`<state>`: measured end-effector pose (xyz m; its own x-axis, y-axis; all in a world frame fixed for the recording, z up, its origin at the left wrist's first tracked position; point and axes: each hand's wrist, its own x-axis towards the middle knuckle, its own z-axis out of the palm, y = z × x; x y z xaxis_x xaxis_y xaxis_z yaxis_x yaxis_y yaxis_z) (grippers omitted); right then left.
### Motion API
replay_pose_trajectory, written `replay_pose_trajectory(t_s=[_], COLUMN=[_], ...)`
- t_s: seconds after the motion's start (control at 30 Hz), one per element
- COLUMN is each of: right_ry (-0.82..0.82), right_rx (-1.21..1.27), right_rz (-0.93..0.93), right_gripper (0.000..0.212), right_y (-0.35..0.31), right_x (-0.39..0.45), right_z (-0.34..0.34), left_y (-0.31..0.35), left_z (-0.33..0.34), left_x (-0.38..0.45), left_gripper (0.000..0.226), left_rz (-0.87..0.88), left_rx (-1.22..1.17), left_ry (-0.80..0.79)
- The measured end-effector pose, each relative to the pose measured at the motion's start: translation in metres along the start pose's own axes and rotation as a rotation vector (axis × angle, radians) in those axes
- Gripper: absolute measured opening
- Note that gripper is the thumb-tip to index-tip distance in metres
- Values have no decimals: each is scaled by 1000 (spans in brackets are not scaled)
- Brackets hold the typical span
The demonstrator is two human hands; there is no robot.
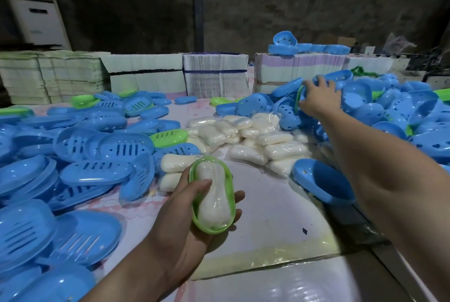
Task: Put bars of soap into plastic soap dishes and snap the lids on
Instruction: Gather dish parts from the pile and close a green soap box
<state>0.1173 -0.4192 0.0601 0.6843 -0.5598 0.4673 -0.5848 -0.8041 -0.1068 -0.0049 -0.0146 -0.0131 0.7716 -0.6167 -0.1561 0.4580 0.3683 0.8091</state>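
Head-worn camera looks forward and down, close over the table.

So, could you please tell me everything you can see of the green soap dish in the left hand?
The green soap dish is an oval tray of translucent light-green plastic with a raised rim, lying open side up and with no lid on it. A pale wrapped bar of soap lies lengthwise inside and fills most of it. The left hand cradles the dish from below above the table, with the thumb pressing on the soap and fingertips curling round the far rim.
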Motion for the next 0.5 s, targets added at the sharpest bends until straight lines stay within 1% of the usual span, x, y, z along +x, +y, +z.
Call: replay_pose_trajectory(t_s=[0.03,0.07,0.1,0.13,0.17,0.23,0.3,0.33,0.4,0.47,0.5], right_ry=[13,6,-8,-8,13,117,183,157,47,-34,-58], right_rx=[-156,-277,-373,-447,-496,-509,-482,-499,-598,-691,-693], right_rz=[-80,-115,-112,-91,-75,-98,-146,-154,-136,-135,-142], right_gripper=[43,31,22,20,20,25,37,43,48,42,38], right_y=[-1,-3,-3,-3,-2,0,1,1,-3,-5,-6], right_x=[2,2,0,-2,-4,-3,-1,-1,0,4,7], right_z=[1,1,1,0,-1,3,8,9,6,3,2], left_y=[0,0,-1,-1,-1,0,0,0,1,1,1], left_z=[0,0,0,0,0,0,0,1,1,1,1], left_x=[0,1,1,2,2,1,1,1,0,0,0], left_gripper=[35,35,36,37,37,36,36,36,36,36,36], left_rz=[4,7,13,17,15,3,0,0,1,6,10], left_rx=[-2,-5,-4,-1,2,-1,-6,-8,-11,-17,-21], left_ry=[4,8,13,14,14,10,6,5,4,7,10])
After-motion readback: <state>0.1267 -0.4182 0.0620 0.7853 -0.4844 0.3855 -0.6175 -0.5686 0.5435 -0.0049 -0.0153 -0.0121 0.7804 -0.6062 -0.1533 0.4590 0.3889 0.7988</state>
